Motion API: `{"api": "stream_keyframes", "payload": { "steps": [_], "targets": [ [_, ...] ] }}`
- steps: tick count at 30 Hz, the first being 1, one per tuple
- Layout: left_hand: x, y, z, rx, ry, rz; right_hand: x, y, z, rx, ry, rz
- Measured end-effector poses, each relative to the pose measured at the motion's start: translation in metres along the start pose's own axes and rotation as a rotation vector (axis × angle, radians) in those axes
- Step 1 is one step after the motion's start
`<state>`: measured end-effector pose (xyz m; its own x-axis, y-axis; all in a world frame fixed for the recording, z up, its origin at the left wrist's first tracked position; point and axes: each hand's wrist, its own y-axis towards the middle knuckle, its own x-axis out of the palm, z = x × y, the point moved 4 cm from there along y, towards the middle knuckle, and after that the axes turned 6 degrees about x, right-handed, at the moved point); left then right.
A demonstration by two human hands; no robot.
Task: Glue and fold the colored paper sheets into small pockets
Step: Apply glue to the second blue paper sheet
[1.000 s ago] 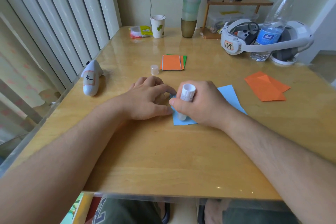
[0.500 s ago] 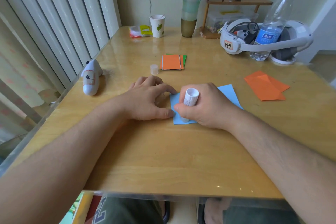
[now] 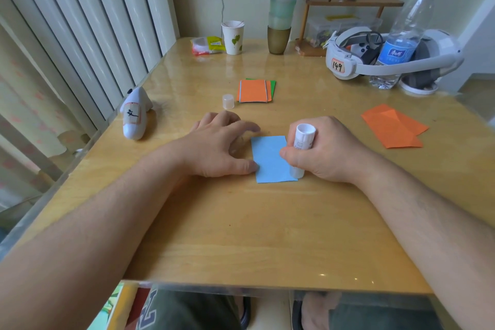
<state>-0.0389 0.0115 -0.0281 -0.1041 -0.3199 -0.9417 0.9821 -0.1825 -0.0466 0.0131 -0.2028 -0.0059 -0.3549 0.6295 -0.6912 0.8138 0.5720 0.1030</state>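
Left hand (image 3: 217,147): we see fingers spread, thumb tip touching blue paper (image 3: 270,159) edge.
Right hand (image 3: 321,150): fingers curled round glue stick (image 3: 301,150), tip down on paper.

We see a glossy, varnished wooden table (image 3: 241,222) reflecting light. On it lie matt blue paper (image 3: 269,158) and matt orange paper (image 3: 393,126), a smooth white plastic glue stick (image 3: 301,147), its translucent plastic cap (image 3: 228,101), and a clear plastic bottle (image 3: 404,35).

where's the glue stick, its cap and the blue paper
glue stick (image 3: 301,142), head view, on its white barrel
cap (image 3: 228,101), head view, on its side wall
blue paper (image 3: 269,159), head view, on its bare middle
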Motion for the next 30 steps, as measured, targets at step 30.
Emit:
{"api": "stream_keyframes", "payload": {
  "steps": [30],
  "targets": [
    [-0.001, -0.002, 0.002, -0.013, 0.002, -0.015, 0.014, -0.004, -0.013, -0.040, 0.031, -0.113]
  ]
}}
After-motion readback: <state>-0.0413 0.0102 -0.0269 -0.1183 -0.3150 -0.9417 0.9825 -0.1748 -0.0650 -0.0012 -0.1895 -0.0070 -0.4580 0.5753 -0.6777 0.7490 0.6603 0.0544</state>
